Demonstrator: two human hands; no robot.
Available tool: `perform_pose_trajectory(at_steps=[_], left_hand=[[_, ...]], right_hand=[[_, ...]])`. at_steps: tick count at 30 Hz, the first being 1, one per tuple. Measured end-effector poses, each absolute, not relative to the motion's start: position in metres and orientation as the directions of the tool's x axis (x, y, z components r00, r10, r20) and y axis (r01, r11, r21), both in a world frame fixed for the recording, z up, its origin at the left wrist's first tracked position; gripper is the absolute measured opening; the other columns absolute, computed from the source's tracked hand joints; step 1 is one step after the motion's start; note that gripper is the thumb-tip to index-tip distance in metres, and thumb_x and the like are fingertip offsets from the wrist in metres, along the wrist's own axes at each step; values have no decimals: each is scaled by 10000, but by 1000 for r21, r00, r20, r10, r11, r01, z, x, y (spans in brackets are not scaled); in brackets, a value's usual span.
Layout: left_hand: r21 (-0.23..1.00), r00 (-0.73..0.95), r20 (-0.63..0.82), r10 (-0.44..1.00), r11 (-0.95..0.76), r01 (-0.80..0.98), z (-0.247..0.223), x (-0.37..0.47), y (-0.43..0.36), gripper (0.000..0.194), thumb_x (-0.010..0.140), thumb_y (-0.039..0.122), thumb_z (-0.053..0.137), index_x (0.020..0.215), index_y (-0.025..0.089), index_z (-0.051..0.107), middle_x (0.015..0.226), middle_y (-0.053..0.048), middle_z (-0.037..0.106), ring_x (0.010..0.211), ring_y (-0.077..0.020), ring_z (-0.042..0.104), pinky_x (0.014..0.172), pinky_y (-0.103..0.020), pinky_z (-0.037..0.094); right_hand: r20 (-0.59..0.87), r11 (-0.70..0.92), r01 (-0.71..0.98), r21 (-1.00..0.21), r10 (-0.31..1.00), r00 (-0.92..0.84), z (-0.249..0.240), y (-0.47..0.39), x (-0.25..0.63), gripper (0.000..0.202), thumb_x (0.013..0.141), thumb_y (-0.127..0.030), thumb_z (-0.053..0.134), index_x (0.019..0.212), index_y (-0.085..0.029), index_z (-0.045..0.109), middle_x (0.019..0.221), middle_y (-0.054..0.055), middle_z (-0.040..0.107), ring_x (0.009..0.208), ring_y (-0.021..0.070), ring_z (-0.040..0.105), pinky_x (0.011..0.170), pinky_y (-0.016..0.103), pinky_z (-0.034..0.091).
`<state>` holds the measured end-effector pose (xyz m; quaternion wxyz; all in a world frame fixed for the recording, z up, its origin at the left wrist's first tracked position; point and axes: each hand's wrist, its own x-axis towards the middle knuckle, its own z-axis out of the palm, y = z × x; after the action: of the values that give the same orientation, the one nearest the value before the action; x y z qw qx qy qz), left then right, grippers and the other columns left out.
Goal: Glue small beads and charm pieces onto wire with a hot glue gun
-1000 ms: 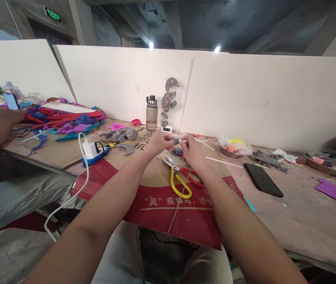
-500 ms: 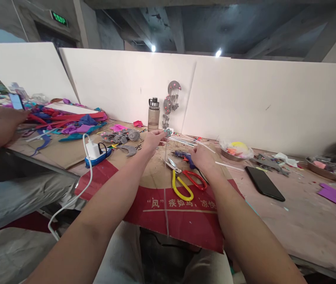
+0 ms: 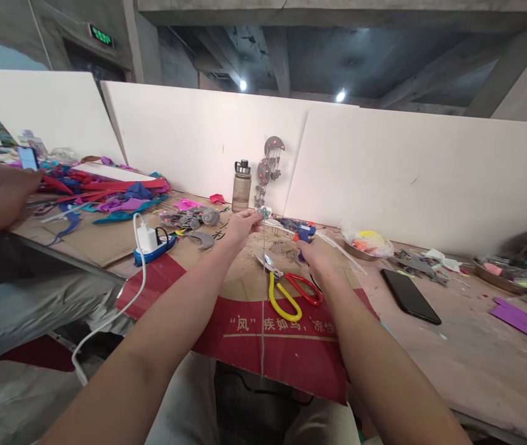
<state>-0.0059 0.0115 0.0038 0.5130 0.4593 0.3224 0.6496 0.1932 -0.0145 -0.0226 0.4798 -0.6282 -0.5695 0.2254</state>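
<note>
My left hand (image 3: 243, 227) pinches a small grey-green flower-shaped piece (image 3: 264, 212) at its fingertips. From it a thin grey cord (image 3: 262, 346) hangs down past the cardboard's front edge. Closed around the handle of a blue hot glue gun (image 3: 306, 230) is my right hand (image 3: 317, 254); the gun is raised and its nozzle points left toward the flower piece, apart from it. Scissors (image 3: 278, 273) with one yellow and one red handle lie part open on the red and tan cardboard (image 3: 291, 364) below my hands.
A water bottle (image 3: 241, 188) and a grey hanging ornament (image 3: 271, 164) stand by the white partition. Left are a charger on a blue power strip (image 3: 154, 247), grey felt pieces (image 3: 191, 217) and a co-worker's hand (image 3: 10, 182). Right are a phone (image 3: 410, 296) and a bowl (image 3: 367, 247).
My right hand has lifted the glue gun from the cardboard, bringing it up toward the left hand. White sticks near it have shifted. The left hand stays nearly in place with the flower piece.
</note>
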Motion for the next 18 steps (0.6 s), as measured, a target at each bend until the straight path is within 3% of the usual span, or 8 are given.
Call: perform_pose_trajectory(at_steps=[3,7,9,13,18], left_hand=[[882,-51,214,976,-215,-420,3,-9,14,307,540,321,819,657,130,610,572,25,565,516,-46,511,497,-165,413],[883,-76,131,988,-151,-445,2,-13,16,301,534,308,821,669,140,612,567,27,568,512,-52,522,470,-159,397],[882,-91,107,990,-137,-451,1,-14,18,277,548,294,811,665,145,609,571,24,575,511,-54,528,462,-157,390],[878,-107,96,990,-135,-459,0,-16,20,272,560,291,806,673,150,602,591,22,595,507,-52,538,452,-155,381],[881,-113,82,990,-125,-456,2,-16,18,276,560,279,802,697,149,602,606,24,599,509,-48,542,456,-151,374]], right_hand=[[244,180,279,-943,946,212,-15,-19,182,114,669,-256,512,778,-224,520,640,28,617,535,183,573,513,306,440],[306,290,127,-949,941,141,-7,-26,169,299,689,-226,515,977,-251,436,918,47,665,643,180,633,567,315,488],[326,314,112,-943,939,109,-2,-34,165,327,714,-242,523,1027,-260,431,1017,56,657,709,189,652,584,322,500],[380,376,122,-919,925,14,4,-45,160,295,727,-246,524,1018,-230,478,981,46,651,735,178,645,615,314,512],[482,466,297,-833,876,-22,-3,-43,160,381,781,-284,491,1150,-232,414,976,36,637,653,134,601,590,274,487]])
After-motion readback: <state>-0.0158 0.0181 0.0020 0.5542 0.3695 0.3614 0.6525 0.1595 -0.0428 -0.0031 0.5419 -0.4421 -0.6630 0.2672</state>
